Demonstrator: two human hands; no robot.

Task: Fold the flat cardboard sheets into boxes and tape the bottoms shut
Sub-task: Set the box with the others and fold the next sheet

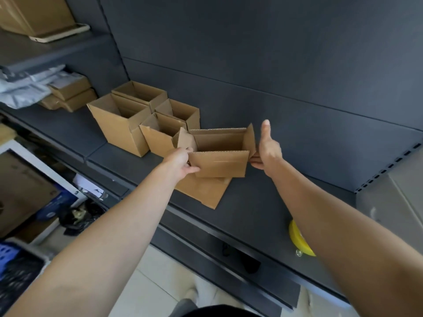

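Cardboard box (219,164), open-topped, hangs just over the dark shelf (286,197): the left hand (183,164) grips its left end, the right hand (269,149) clasps its right end (thumb raised, fingertips hidden). Open boxes (121,124) stand just left. A flat sheet (203,193) lies partly covered beneath. A forearm half hides the yellow tape roll (297,241).

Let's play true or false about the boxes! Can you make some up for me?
1. The left hand and the right hand hold one open cardboard box. True.
2. The yellow tape roll is inside it. False: it lies on the shelf by the right forearm.
3. Four other open boxes stand left of it. True.
4. The flat cardboard sheets lie on the floor. False: they lie on the shelf, under the held box.
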